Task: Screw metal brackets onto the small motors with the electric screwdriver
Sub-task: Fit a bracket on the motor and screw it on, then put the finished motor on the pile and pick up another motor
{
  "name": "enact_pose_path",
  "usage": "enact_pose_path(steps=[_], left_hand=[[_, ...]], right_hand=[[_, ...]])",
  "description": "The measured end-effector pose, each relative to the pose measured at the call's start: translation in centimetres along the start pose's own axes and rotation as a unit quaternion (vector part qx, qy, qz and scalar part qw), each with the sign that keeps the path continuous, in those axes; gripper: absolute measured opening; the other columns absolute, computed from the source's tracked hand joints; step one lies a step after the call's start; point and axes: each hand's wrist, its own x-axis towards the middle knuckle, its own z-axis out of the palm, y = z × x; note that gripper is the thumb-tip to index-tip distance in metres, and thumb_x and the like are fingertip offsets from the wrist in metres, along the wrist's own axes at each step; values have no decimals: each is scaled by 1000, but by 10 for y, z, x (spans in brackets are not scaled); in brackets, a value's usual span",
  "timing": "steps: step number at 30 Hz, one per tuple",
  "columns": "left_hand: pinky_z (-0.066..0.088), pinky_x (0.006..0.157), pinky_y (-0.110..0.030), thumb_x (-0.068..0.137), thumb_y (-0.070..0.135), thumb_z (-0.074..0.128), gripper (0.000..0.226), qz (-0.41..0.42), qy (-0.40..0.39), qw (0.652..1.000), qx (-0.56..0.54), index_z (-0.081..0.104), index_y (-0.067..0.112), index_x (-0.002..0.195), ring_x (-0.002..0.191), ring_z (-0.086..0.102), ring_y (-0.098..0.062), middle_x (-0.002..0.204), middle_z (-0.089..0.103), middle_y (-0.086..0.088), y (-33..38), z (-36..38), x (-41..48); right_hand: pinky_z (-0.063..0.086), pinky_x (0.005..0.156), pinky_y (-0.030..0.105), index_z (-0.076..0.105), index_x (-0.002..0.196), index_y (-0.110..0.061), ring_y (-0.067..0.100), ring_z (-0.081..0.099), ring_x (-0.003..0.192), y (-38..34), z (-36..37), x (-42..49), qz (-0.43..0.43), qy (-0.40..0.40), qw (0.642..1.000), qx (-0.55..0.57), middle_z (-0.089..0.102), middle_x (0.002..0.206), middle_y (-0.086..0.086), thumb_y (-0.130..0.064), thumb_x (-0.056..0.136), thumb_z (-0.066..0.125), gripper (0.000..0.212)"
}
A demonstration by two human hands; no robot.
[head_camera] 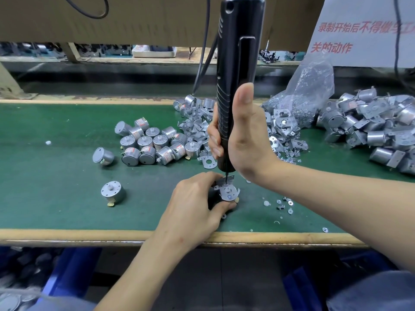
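Broad bare stretch of green worktop at the left, broken only by a motor on its side and an upright motor nearer the front edge. Behind these, blocked by a cluster of bare motors running into a heap of brackets. Middle barred by the upright electric screwdriver in the right hand, cable hanging behind, and by the left hand clasping the held motor under the bit. Right rear filled by a plastic bag of screws and a pile of bracketed motors. Narrow strip between right forearm and front edge, strewn with loose screws and washers. Low cardboard overhead at the back.
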Motion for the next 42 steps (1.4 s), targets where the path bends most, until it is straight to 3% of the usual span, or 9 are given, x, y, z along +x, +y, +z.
enact_pose_path(steps=[8, 13, 16, 19, 22, 28, 34, 39, 42], left_hand=[[32, 74, 0, 77, 40, 81, 40, 13, 8, 1000, 17, 66, 26, 111, 84, 47, 0, 97, 65, 19, -2, -1, 1], [34, 72, -3, 74, 37, 84, 39, 23, 26, 999, 18, 66, 26, 107, 76, 50, 9, 85, 56, 29, 0, -3, 1], [32, 77, 1, 71, 25, 83, 41, 37, 89, 995, 5, 67, 21, 108, 79, 49, 16, 92, 61, 23, 4, -5, 2], [32, 80, 1, 69, 20, 75, 42, 72, 131, 989, 1, 66, 19, 110, 84, 45, 22, 91, 50, 31, 12, -5, 3], [33, 83, -1, 70, 14, 84, 50, 108, 143, 984, 12, 64, 18, 116, 85, 47, 14, 95, 52, 28, 18, -1, 6], [36, 77, -6, 81, 49, 71, 58, 97, 136, 986, -18, 52, 28, 131, 81, 54, -7, 109, 57, 27, 32, 1, 10], [36, 72, -6, 78, 38, 70, 49, 87, 115, 989, -24, 58, 26, 124, 72, 51, 2, 98, 56, 27, 34, 6, 1], [37, 72, -6, 78, 36, 69, 47, 87, 90, 992, -24, 58, 25, 122, 76, 54, -7, 102, 60, 23, 36, 9, -3], [37, 72, -5, 78, 37, 69, 44, 84, 85, 993, -22, 60, 25, 120, 75, 53, -2, 96, 58, 22, 39, 8, -2]], right_hand=[[50, 54, 29, 53, 84, -9, 20, 58, 49, 11, -21, -6, -3, 24, 998, -55, 59, 57, 4, -90, 69, 47, 83], [55, 77, 39, 62, 104, -18, 17, 70, 83, 19, -59, -33, 74, 12, 951, -300, 74, 90, 3, -71, 85, 60, 57], [52, 79, 20, 58, 129, -21, -2, 67, 90, 14, -68, -51, 150, -13, 913, -379, 72, 99, -15, -71, 84, 65, 68], [55, 90, 27, 44, 149, -21, -3, 68, 98, 2, -72, -57, 229, -64, 913, -332, 75, 108, -15, -73, 79, 67, 89], [61, 82, 31, 57, 130, -16, 13, 74, 90, -9, -76, -60, 302, -96, 932, -178, 79, 95, -4, -34, 93, 73, 44], [55, 65, 21, 70, 98, -1, 12, 66, 68, -31, -131, -34, 219, 167, 959, -63, 71, 84, 8, -25, 100, 64, 24], [46, 48, 22, 49, 98, -10, 12, 56, 49, -74, -239, -20, 75, 526, 841, 99, 59, 65, 2, -25, 107, 48, 17], [48, 48, 20, 51, 138, -9, 13, 57, 46, -91, -290, -29, 55, 583, 783, 207, 65, 74, 6, -43, 112, 20, 53], [45, 46, 19, 62, 113, -1, 14, 54, 44, -90, -297, -27, 71, 600, 769, 210, 66, 81, 9, -43, 111, 18, 61]])
